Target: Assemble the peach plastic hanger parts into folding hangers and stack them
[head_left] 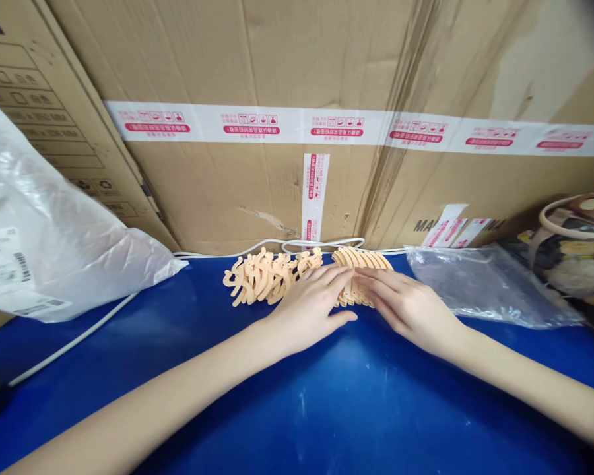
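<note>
A heap of several flat, peach-coloured curved plastic pieces [262,277] lies on the blue table [327,402] near the cardboard wall. My left hand [309,303] rests flat on the middle of the heap, fingers stretched out. My right hand [406,307] lies flat beside it, fingertips on a fanned stack of the same pieces [363,260]. Neither hand grips anything.
Large taped cardboard boxes [297,132] stand right behind the pieces. A white plastic bag [44,244] lies at the left, a clear plastic bag [480,284] at the right, with a round container [579,231] beyond it. A white cable [79,336] runs along the table.
</note>
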The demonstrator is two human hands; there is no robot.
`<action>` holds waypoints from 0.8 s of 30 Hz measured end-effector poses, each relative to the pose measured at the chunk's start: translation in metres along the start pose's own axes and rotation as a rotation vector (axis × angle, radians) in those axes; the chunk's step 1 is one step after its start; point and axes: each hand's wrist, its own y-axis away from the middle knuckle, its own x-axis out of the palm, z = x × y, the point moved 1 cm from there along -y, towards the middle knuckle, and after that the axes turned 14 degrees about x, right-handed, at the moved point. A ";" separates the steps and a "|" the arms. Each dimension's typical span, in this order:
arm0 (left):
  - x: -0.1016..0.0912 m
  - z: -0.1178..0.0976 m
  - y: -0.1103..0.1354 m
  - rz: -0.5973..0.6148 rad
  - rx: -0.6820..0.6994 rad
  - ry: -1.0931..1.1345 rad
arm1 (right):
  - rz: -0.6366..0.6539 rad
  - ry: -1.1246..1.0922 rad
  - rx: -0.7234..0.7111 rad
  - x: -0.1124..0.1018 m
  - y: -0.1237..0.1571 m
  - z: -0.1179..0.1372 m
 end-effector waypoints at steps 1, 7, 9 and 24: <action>-0.003 -0.007 0.004 -0.012 -0.008 -0.003 | 0.000 -0.022 -0.017 -0.003 0.003 0.006; -0.009 -0.045 0.040 0.011 -0.058 0.024 | 0.196 -0.229 -0.072 -0.004 0.034 0.050; -0.007 -0.048 0.053 0.059 -0.076 0.012 | 0.260 -0.237 -0.064 0.002 0.039 0.060; 0.002 -0.039 0.082 0.096 -0.133 -0.090 | 0.219 -0.479 0.140 0.020 0.023 0.059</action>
